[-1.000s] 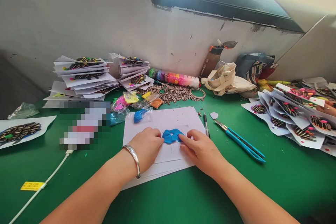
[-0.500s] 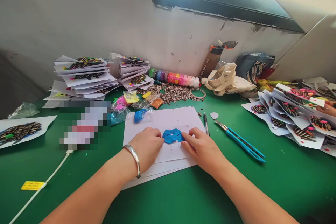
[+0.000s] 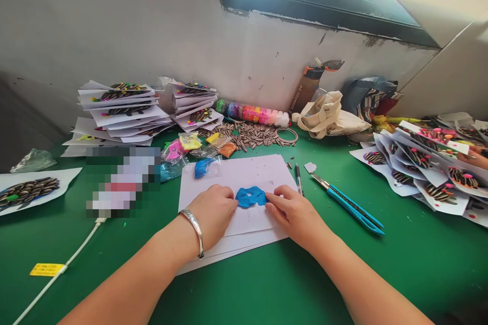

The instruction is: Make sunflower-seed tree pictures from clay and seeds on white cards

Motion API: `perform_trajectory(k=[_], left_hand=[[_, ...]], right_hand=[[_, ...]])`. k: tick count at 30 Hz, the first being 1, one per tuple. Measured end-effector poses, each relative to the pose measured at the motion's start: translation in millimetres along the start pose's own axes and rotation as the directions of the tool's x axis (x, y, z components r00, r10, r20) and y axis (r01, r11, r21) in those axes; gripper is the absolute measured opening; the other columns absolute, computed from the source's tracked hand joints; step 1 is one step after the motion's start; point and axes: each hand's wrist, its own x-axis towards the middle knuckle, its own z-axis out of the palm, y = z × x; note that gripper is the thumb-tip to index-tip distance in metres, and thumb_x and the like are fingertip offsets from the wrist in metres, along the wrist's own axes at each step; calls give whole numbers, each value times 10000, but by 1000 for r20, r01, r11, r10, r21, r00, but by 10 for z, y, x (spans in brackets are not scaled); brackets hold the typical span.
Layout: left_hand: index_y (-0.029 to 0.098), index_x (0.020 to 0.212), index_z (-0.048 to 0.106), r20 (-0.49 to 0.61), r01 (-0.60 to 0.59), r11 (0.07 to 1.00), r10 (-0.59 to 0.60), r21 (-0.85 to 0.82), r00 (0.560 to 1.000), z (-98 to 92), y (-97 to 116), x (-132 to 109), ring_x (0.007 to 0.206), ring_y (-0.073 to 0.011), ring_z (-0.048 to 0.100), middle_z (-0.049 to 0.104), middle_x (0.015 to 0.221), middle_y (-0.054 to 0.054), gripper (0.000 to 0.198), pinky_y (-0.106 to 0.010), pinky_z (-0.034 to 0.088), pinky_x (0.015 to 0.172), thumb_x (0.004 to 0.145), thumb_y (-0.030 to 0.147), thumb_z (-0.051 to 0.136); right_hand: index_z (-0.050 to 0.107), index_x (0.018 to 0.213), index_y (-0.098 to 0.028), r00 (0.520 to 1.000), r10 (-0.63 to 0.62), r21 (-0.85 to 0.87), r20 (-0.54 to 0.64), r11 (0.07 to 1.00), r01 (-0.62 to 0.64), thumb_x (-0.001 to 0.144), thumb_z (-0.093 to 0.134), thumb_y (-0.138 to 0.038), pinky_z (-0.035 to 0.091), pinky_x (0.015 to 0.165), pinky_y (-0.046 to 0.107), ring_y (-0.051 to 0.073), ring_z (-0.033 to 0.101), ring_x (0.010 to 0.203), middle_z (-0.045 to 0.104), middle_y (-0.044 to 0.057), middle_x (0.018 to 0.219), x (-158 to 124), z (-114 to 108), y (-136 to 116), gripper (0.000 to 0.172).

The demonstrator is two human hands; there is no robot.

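A flattened, uneven piece of blue modelling clay (image 3: 249,197) lies on a sheet of white paper (image 3: 238,226) with faint drawn lines below it. A small pale gap shows in the clay's middle. At its left edge my left hand (image 3: 215,213) rests with curled fingers closed against the clay, a silver bangle on the wrist. My right hand (image 3: 292,210) pinches the clay's right edge between thumb and forefinger. Behind them, a small bag of blue clay (image 3: 205,167) sits on the paper stack.
To the right lie a black pen (image 3: 299,179) and a blue utility knife (image 3: 351,206), blade out. Sunflower seeds (image 3: 247,136) and clay bags (image 3: 189,140) are at the back. Stacks of seed pictures (image 3: 127,117) stand left and right. Another person's hand (image 3: 476,156) shows far right.
My right fingers have shifted slightly along the clay's right edge, and its outline there looks a little smoother. My left hand has stayed in place.
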Motion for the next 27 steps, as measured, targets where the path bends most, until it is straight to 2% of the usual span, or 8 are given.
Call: perform_trajectory(k=[4,10,16,20,23,27], left_hand=[[169,885,697,-15,-10,1000,10,-3,1000,6,1,-1,907,-243,550,634,952,-101,286,-348,469,791,893,154,411],[166,874,694,-2,-9,1000,9,-2,1000,-5,4,-2,911,-245,550,632,949,-102,294,-349,470,792,902,154,401],[163,888,697,-10,-15,1000,15,-4,1000,2,2,0,908,-238,551,631,947,-104,297,-343,470,800,907,156,401],[163,884,691,1,-9,1000,9,-8,1000,-6,3,-4,921,-246,550,625,934,-106,284,-352,472,799,904,159,407],[168,876,689,3,-1,1000,1,-11,1000,-6,5,-10,923,-242,550,626,945,-101,281,-344,469,799,904,158,410],[171,876,689,-8,-6,1000,6,-16,1000,9,-3,-8,922,-242,546,628,946,-97,280,-345,468,795,904,163,411]], right_hand=[[649,1106,-253,999,34,101,5,994,-35,929,453,-253,488,673,258,131,583,721,601,51,958,-10,-24,21,264],[685,1020,-215,1000,-15,-4,-7,1000,15,929,430,-234,470,673,281,160,571,760,591,75,937,-4,-16,10,271],[653,1090,-242,1000,16,95,21,995,-18,920,452,-224,483,681,255,133,580,737,593,53,954,-12,-47,26,264],[687,993,-232,999,-31,36,9,999,31,918,445,-222,478,668,265,148,575,761,596,67,954,-7,-50,20,254],[696,965,-236,1000,-8,73,11,997,7,913,448,-216,482,667,258,141,583,754,604,58,944,3,-45,27,254],[645,1113,-235,997,68,181,-19,981,-64,899,463,-211,487,628,245,124,583,691,619,47,926,2,-41,62,282]])
